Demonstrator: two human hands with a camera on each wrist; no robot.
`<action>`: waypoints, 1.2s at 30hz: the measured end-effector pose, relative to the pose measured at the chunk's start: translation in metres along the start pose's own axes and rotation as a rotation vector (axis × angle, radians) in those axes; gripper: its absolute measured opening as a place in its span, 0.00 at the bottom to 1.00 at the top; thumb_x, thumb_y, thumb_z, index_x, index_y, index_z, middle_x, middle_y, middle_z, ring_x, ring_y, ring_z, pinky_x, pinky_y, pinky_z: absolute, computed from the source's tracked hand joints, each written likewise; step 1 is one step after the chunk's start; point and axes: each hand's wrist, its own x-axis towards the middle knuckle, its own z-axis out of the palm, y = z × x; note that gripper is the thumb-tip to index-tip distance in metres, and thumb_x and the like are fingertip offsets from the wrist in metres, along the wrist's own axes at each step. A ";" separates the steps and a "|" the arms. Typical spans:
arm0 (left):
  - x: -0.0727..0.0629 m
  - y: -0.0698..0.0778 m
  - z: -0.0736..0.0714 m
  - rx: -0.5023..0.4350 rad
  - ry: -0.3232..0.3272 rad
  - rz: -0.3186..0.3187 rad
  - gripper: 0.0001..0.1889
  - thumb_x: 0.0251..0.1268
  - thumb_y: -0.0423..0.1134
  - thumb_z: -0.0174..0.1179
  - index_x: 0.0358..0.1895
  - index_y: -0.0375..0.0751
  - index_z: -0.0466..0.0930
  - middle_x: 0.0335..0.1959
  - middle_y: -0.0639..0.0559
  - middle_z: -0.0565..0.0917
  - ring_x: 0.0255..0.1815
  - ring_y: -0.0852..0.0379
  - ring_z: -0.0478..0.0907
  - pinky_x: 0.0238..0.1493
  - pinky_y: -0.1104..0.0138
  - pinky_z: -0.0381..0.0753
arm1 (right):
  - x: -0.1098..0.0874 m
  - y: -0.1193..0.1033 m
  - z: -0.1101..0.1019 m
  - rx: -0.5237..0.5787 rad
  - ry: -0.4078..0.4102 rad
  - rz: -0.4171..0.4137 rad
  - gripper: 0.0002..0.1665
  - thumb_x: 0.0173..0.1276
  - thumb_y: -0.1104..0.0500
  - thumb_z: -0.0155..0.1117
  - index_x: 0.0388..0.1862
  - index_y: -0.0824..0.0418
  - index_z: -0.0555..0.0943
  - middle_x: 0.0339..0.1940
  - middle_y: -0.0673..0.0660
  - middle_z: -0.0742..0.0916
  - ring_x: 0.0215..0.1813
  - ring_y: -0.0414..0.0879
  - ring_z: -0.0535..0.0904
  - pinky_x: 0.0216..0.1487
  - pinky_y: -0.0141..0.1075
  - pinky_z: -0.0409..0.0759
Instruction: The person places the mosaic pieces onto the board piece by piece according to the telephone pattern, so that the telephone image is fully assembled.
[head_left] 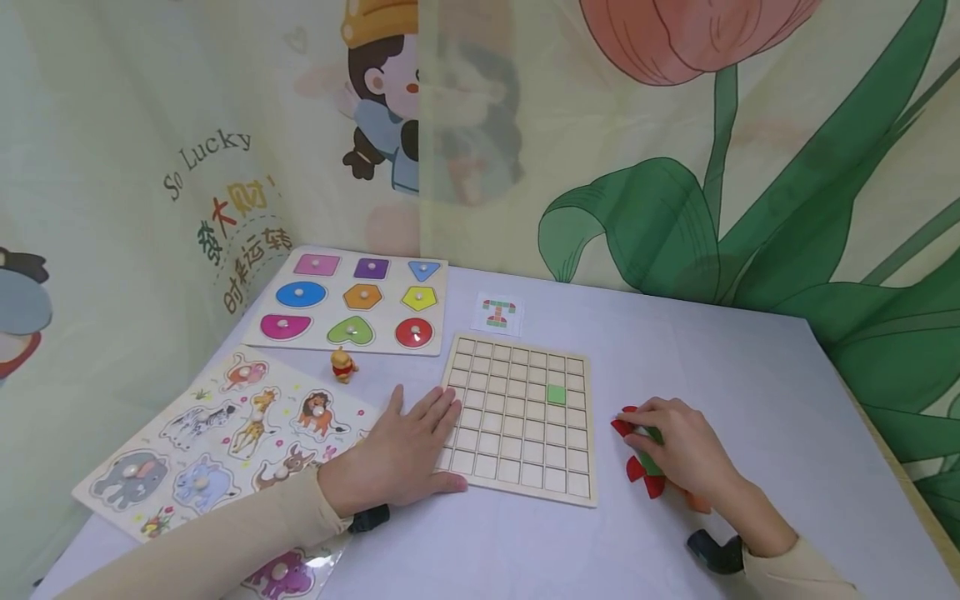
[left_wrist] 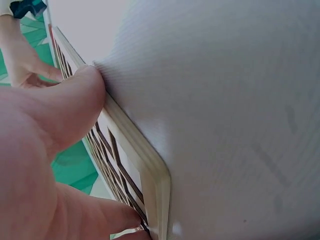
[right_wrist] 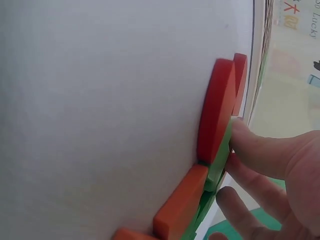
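Note:
A wooden grid board lies on the table in the head view, with one green square tile in a cell of its upper right part. My left hand rests at the board's left edge, fingers extended; its thumb touches the rim in the left wrist view. Right of the board, my right hand is over a small pile of red pieces and green pieces. Its thumb and fingers touch the pile, slightly apart, around a green piece. An orange piece lies beside it.
A pattern card lies behind the board. Left are a shape puzzle, an animal puzzle and a small bear figure. Printed curtains stand behind the table. Another animal puzzle piece shows at the bottom.

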 end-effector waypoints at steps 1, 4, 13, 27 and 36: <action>0.000 0.000 0.000 0.003 0.001 0.001 0.51 0.65 0.73 0.55 0.81 0.42 0.56 0.84 0.46 0.58 0.86 0.47 0.53 0.79 0.34 0.52 | 0.000 0.000 0.000 0.000 -0.003 0.003 0.23 0.56 0.62 0.81 0.52 0.56 0.90 0.41 0.55 0.88 0.44 0.50 0.80 0.35 0.33 0.81; 0.001 0.000 0.000 0.007 0.002 0.002 0.51 0.65 0.73 0.55 0.81 0.41 0.56 0.84 0.46 0.58 0.86 0.47 0.53 0.79 0.34 0.52 | 0.002 0.000 0.001 0.001 -0.008 -0.003 0.24 0.56 0.61 0.81 0.54 0.55 0.90 0.42 0.55 0.88 0.45 0.50 0.80 0.35 0.34 0.81; 0.001 0.001 0.000 -0.010 -0.004 -0.003 0.52 0.64 0.73 0.56 0.81 0.41 0.57 0.84 0.45 0.58 0.86 0.47 0.53 0.79 0.35 0.51 | 0.006 -0.001 0.003 -0.012 -0.015 -0.028 0.22 0.56 0.62 0.81 0.51 0.58 0.91 0.37 0.52 0.86 0.38 0.44 0.76 0.31 0.30 0.76; 0.001 0.000 0.002 0.007 0.000 0.000 0.52 0.64 0.74 0.55 0.81 0.41 0.56 0.84 0.45 0.58 0.86 0.47 0.53 0.79 0.35 0.52 | 0.012 -0.005 0.005 -0.013 0.029 -0.055 0.20 0.56 0.61 0.81 0.49 0.60 0.90 0.38 0.55 0.90 0.37 0.44 0.78 0.33 0.31 0.79; 0.000 0.000 0.002 0.017 0.013 0.004 0.52 0.65 0.74 0.54 0.81 0.41 0.57 0.84 0.45 0.59 0.85 0.47 0.54 0.79 0.36 0.53 | 0.029 -0.012 0.008 0.133 0.138 -0.079 0.21 0.60 0.64 0.78 0.53 0.63 0.89 0.40 0.57 0.91 0.40 0.48 0.80 0.35 0.32 0.79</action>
